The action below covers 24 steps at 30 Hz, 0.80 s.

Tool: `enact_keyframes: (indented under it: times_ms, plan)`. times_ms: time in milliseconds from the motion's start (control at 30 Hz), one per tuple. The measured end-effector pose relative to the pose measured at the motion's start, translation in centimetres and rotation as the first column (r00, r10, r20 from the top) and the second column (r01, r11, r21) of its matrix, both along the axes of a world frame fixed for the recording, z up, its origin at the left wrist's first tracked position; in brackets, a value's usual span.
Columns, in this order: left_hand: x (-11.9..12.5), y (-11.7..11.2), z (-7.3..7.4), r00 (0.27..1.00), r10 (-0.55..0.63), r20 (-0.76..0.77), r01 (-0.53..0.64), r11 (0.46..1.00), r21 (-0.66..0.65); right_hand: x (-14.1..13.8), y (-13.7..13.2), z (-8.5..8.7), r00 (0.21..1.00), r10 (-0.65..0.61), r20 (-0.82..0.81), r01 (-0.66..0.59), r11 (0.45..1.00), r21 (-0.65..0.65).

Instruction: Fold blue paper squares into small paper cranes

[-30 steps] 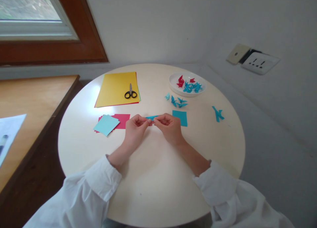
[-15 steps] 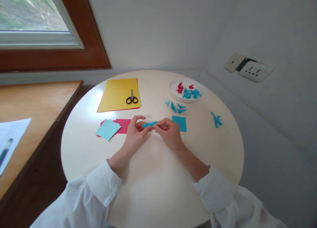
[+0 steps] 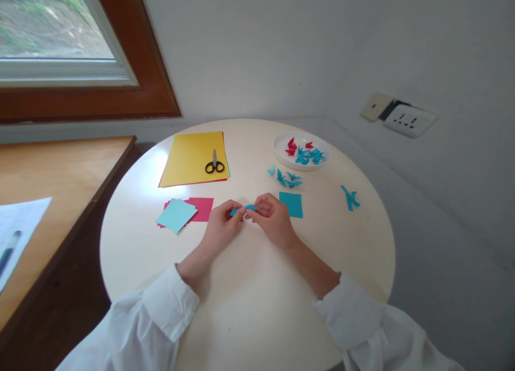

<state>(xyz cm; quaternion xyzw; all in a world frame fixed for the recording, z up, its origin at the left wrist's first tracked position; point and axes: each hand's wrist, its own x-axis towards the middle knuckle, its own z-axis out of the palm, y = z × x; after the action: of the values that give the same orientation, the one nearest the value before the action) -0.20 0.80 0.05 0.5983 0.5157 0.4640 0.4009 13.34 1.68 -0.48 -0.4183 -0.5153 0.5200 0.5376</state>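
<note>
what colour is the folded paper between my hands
The folded paper is bright blue, best seen in the head view.

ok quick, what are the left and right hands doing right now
Left hand: closed, pinching the folded blue paper.
Right hand: closed, pinching the same paper from the other side.

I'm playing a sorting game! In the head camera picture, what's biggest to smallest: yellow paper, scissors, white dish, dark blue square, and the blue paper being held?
1. Yellow paper
2. White dish
3. Dark blue square
4. Scissors
Unsure: the held blue paper, because the left hand and right hand partly cover it.
</note>
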Motion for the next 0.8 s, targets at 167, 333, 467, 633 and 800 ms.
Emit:
enact_keyframes:
  times_ms: [167, 333, 467, 633, 800]
  plan:
    - [-0.2, 0.3, -0.6, 0.999, -0.007, -0.042, 0.009, 0.998, 0.055, 0.3, 0.3, -0.2, 0.999, 0.043, -0.018, -0.044, 0.998, -0.044]
    - [-0.2, 0.3, -0.6, 0.996, 0.049, -0.073, -0.043, 0.996, 0.073, 0.4, 0.5, -0.4, 0.990, 0.116, -0.075, -0.119, 0.992, -0.049]
    - [0.0, 0.9, -0.2, 0.994, 0.110, -0.010, -0.109, 0.992, 0.057, 0.5, 1.0, -0.5, 0.994, 0.020, -0.104, -0.026, 0.998, -0.054]
    - [1.4, 3.2, -0.4, 0.938, 0.124, 0.323, -0.121, 0.992, -0.028, 0.0, 2.5, -0.6, 0.985, -0.113, -0.128, 0.104, 0.992, -0.077]
    - [2.4, 4.4, -1.0, 0.923, 0.076, 0.378, -0.073, 0.997, -0.022, -1.4, 3.7, -1.1, 0.979, -0.151, -0.139, 0.152, 0.988, 0.000]
